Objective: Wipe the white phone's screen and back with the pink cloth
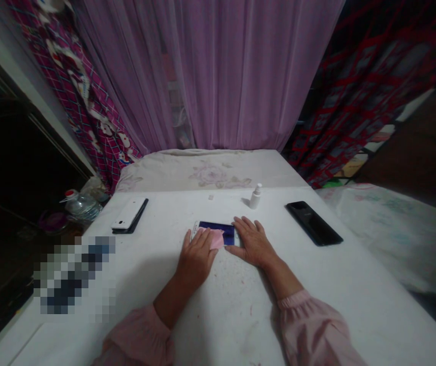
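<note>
A white smartphone (228,235) with a dark blue screen lies flat on the white table cover. My left hand (197,254) rests on its left part, fingers closed over a pink cloth (217,239) that is pressed to the screen. At the phone's right end is my right hand (254,243). Its index finger touches the upper corner and its thumb the lower one, so the phone's end sits between them; the other fingers are spread. Beyond the phone, a small white spray bottle (255,197) stands upright.
On the left lie a white phone (125,214) and a dark one partly under it. A black phone (313,222) lies at the right. A blurred-out patch (75,277) covers the near left. Purple curtains (241,76) hang behind; a clear bottle (81,206) stands beyond the left edge.
</note>
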Available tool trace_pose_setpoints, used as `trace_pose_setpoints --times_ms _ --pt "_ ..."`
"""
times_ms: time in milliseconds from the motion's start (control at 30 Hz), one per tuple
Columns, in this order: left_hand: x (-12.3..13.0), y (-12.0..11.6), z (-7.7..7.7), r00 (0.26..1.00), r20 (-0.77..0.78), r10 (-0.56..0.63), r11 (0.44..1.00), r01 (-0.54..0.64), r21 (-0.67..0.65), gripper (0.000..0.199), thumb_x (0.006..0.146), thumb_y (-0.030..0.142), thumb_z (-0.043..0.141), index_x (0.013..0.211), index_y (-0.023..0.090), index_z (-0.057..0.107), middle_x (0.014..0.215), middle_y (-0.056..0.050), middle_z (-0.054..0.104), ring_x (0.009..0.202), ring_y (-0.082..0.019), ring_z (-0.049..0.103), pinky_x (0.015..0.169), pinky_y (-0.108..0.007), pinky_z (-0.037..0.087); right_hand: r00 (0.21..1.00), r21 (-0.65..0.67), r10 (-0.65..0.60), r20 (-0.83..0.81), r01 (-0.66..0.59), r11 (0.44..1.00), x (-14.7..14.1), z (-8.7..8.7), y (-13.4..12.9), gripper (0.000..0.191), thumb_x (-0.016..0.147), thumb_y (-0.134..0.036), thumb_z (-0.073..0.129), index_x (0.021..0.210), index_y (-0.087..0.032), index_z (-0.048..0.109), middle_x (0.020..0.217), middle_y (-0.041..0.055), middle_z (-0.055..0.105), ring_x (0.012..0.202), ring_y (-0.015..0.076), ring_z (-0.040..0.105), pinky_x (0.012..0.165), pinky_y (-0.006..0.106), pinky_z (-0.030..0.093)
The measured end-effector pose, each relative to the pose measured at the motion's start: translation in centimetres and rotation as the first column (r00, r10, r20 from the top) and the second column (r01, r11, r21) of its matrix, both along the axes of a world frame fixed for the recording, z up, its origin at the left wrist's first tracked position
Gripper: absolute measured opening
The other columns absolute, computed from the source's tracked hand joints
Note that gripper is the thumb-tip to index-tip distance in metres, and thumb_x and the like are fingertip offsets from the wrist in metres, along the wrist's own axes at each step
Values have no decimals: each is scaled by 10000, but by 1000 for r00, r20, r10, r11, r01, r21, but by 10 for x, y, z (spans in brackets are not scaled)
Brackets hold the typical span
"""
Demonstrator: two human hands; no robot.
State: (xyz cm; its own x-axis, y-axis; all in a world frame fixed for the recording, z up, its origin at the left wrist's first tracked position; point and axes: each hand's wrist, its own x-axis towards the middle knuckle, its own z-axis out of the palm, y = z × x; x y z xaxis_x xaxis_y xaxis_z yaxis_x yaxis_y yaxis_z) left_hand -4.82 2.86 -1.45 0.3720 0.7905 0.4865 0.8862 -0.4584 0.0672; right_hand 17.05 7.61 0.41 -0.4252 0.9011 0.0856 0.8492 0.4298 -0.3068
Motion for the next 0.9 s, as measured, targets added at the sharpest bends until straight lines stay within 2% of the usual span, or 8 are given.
trace_pose_setpoints --times_ms 200,367,567,700,900 --pt "22 8 5 988 9 -153 987 153 -48 445 1018 346 326 1396 164 473 1386 -102 565 1343 -257 453 1147 -521 272 1000 -14 1 13 -1 1000 0 2 -1 765 832 -617 555 1424 -148 432 1531 161 359 1433 350 261 1137 599 173" --pt "11 2 10 990 7 -140 989 140 -57 436 1016 342 336 1391 167 473 1389 -107 561 1342 -252 456 1152 -527 254 1000 -19 2 12 -2 1000 0 5 -1 763 829 -609 562 1423 -146 434 1528 160 365 1431 349 268 1140 594 174" --pt "-7 -12 20 995 -39 -88 983 80 -167 436 1008 319 357 1416 192 439 1400 -93 553 1341 -252 454 1148 -533 251 1000 -13 -9 9 9 1000 -1 4 -1 795 826 -649 540 1429 -143 427 1525 166 369 1430 352 266 1142 592 163" --pt "-2 -14 19 983 -40 -177 967 166 -192 460 1004 366 368 1423 190 438 1418 -99 534 1361 -247 430 1160 -504 244 1000 -6 3 8 -2 1000 0 1 0 762 834 -605 538 1439 -156 417 1527 166 366 1431 354 259 1138 591 155" --pt "7 -3 14 962 -22 -271 952 265 -155 483 1016 400 327 1429 175 435 1421 -107 529 1375 -248 412 1170 -519 227 1000 -3 18 25 -18 1000 1 0 0 726 844 -553 533 1436 -148 419 1528 170 362 1430 358 258 1129 598 169"
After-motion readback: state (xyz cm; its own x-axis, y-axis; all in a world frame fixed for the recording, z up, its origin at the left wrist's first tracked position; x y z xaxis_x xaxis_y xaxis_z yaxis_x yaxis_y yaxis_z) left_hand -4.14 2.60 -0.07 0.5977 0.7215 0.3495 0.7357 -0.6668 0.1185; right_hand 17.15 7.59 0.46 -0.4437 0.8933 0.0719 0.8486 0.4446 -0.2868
